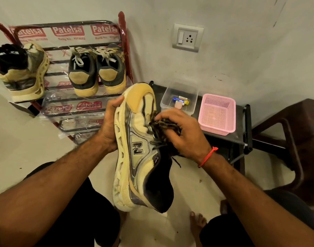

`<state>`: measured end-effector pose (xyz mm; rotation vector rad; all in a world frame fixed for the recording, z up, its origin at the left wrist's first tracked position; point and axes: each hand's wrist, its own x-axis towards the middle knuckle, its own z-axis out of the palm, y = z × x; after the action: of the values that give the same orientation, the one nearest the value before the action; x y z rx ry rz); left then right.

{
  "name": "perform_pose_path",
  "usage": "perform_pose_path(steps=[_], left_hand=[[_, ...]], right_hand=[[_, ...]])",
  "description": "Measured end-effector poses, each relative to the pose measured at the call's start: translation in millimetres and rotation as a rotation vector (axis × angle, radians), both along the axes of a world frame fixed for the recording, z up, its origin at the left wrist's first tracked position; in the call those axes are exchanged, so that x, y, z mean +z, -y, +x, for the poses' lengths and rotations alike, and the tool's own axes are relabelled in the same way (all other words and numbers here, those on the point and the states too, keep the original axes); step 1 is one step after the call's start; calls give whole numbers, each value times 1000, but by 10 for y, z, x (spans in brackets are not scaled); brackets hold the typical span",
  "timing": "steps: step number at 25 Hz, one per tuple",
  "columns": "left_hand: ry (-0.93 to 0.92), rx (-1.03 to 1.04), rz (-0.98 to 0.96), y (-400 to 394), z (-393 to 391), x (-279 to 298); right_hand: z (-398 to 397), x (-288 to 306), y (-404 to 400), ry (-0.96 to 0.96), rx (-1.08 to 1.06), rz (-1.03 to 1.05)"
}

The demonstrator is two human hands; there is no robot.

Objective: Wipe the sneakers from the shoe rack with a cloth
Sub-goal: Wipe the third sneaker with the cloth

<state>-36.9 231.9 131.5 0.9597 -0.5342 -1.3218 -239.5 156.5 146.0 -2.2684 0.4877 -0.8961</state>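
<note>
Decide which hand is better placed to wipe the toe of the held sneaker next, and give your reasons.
The right hand. It already grips the cloth against the sneaker by the laces, just below the toe. The left hand grips the sole side, steadying the shoe.

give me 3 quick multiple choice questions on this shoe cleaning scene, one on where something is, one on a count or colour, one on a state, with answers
1. Where does the pink basket stand?
A. on the shoe rack
B. on the low black stand, right of the clear tub
C. on the floor

2. How many shoes remain on the shoe rack?
A. one
B. three
C. five

3. What is the right hand doing?
A. hanging idle
B. pressing a bunched dark cloth against the held sneaker
C. reaching for the wall switch

Answers: 1 B, it sits on the black stand beside the clear tub. 2 B, one at left plus a pair. 3 B, fingers curl round the cloth at the laces.
</note>
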Motion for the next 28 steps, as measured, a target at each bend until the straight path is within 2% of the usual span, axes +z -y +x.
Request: perform_pose_path(steps=[2, 4, 8, 11, 17, 24, 26, 28], left_hand=[[-52, 1, -30, -10, 22, 10], [-62, -32, -43, -12, 23, 13], [-62, -124, -33, 3, -43, -13], [-32, -176, 22, 19, -111, -44], [26, -138, 97, 15, -26, 22], [314, 21, 342, 86, 88, 81], [359, 26, 379, 85, 132, 77], [331, -33, 386, 69, 100, 63]], right_hand=[[-32, 16, -82, -57, 204, -39], [-59, 67, -79, -54, 232, -92], [-24, 77, 93, 120, -245, -118], [-21, 84, 123, 179, -336, -53], [82, 122, -227, 54, 44, -81], [28, 81, -277, -368, 452, -152], [14, 62, -340, -362, 519, -209], [15, 39, -317, -311, 459, -254]])
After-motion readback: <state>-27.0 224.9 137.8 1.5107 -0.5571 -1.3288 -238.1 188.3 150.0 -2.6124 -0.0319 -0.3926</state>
